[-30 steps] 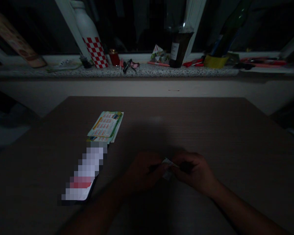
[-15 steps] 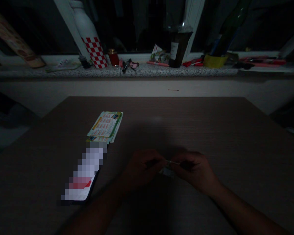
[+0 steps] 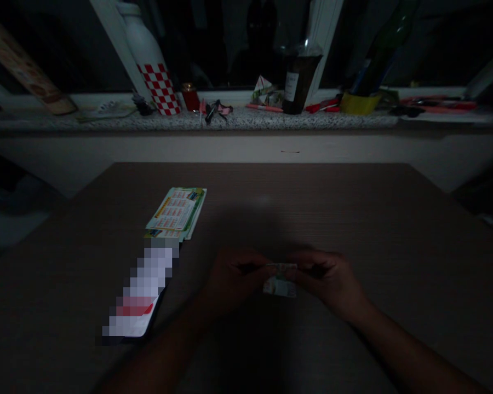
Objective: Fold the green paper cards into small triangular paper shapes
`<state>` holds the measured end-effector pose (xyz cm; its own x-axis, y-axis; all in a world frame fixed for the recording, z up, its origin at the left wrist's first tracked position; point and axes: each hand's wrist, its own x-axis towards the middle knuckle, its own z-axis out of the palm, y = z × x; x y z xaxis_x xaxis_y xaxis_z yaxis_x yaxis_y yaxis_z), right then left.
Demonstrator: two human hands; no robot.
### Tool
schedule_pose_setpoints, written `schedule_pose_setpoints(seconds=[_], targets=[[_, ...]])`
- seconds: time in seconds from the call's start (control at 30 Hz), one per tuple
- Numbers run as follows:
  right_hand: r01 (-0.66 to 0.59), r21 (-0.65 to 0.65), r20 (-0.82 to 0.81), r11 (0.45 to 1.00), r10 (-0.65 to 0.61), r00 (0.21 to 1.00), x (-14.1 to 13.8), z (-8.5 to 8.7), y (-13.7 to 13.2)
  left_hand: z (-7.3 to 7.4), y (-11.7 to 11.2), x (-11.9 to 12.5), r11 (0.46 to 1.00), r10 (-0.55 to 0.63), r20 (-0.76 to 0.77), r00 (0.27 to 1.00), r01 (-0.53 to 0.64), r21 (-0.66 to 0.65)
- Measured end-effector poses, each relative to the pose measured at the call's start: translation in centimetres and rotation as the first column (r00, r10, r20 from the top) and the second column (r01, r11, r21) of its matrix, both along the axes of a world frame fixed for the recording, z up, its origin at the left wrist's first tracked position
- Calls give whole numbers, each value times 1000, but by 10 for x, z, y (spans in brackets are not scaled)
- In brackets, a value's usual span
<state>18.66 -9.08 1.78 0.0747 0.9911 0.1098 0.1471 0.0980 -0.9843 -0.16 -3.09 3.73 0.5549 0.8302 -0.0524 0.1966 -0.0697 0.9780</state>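
Note:
Between my two hands is a small piece of printed paper (image 3: 281, 288), pale green and white with faint markings. My left hand (image 3: 240, 279) pinches its left side between thumb and fingers. At the opposite side, my right hand (image 3: 326, 282) pinches it the same way. The paper's upper edge shows between the fingertips, and a flat part hangs below toward me. Dim light and the fingers hide some of its creases. To the left lies a stack of printed paper sheets (image 3: 176, 210) with red-and-white grids, and my hands are apart from it.
A phone (image 3: 143, 325) with a lit, blurred screen lies left of my left forearm on the brown table (image 3: 332, 202). Along the stone windowsill (image 3: 246, 119) stand a red-checked white bottle (image 3: 160, 82), a dark lidded cup (image 3: 302, 82), a green bottle (image 3: 384, 49) and several small items.
The paper has turned so more of its printed face shows below my fingertips. Both hands have shifted slightly while keeping their pinch. The stack and phone stay where they were.

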Motion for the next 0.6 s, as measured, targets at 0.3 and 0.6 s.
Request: schedule_pose_setpoints(seconds=[0.3, 0.6], targets=[[0, -26, 25, 1000, 0, 1000, 0, -1, 1, -7, 4, -3, 993, -104, -159, 982, 94, -67], [-45, -100, -148, 994, 30, 988, 0, -6, 3, -12, 2, 0, 1000, -4, -16, 1000, 4, -20]])
